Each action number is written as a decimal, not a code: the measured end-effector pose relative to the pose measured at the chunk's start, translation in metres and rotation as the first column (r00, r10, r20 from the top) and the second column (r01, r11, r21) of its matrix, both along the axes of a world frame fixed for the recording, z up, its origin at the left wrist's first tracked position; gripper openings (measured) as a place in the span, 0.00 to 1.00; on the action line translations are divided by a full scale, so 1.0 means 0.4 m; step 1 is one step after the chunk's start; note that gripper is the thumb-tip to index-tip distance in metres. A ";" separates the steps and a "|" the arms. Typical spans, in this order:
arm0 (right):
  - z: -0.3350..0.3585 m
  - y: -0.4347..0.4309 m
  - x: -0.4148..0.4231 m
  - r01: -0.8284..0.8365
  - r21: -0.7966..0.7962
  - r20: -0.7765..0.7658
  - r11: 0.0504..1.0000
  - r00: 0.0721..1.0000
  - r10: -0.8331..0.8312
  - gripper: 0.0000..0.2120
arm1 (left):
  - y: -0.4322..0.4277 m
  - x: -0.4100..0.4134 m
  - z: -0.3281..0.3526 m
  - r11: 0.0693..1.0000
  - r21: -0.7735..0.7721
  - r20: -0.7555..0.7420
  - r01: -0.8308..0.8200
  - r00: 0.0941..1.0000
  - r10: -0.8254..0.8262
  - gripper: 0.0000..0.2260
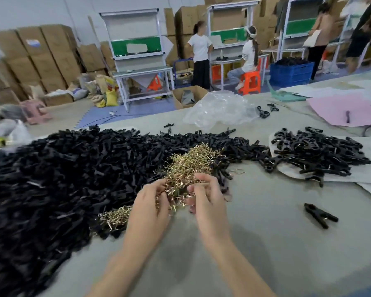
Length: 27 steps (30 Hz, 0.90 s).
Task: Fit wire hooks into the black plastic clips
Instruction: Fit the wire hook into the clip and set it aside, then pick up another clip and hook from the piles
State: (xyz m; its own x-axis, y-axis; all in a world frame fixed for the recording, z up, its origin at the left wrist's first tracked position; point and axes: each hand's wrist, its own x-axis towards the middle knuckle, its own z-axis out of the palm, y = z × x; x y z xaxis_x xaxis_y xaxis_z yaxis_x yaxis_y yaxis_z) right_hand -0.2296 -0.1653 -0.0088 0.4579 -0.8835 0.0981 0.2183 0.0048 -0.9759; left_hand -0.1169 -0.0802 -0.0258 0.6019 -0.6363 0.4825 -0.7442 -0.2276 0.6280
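Note:
A tangle of brass-coloured wire hooks lies on the grey table against a huge heap of loose black plastic clips. My left hand and my right hand are both at the near edge of the hook tangle, fingers curled into a clump of hooks held between them. A smaller patch of hooks lies left of my left wrist. Assembled black clips with wire in them are piled on a white sheet at the right. One single black clip lies alone on the table at the right.
A crumpled clear plastic bag sits beyond the piles, with a pink sheet at the far right. Behind the table are cardboard boxes, white workbenches, a blue crate and several people standing or sitting.

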 end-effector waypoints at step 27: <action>-0.078 0.085 0.331 -0.377 -0.773 -0.552 0.510 0.795 -0.249 0.15 | 0.204 0.279 -0.036 0.848 0.196 0.414 -0.492 0.825 0.384 0.08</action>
